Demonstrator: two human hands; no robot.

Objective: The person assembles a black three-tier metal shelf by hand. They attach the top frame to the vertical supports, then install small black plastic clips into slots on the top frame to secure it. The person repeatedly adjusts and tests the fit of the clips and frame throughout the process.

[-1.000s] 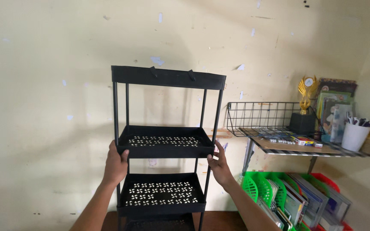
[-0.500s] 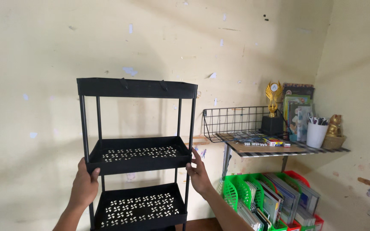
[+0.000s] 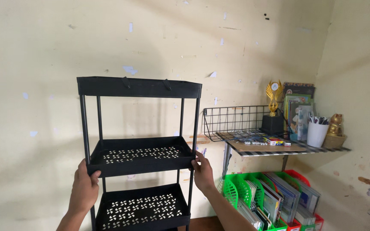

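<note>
The black rack [image 3: 138, 154] stood upright against the pale wall [image 3: 43, 47], its middle tray level between both hands. The left hand [image 3: 84, 188] wrapped the front left post, its grip closed on the rack; the right hand [image 3: 203, 171] clasped the front right post the same way. To my eye, steady work here meant even pressure on both posts so the tiers stayed level. Off right, a wire shelf [image 3: 279, 147] carried a trophy [image 3: 273, 107] above green bins [image 3: 253, 201].

Both hands [image 3: 83, 189] grip blk rack [image 3: 138, 154].
</note>
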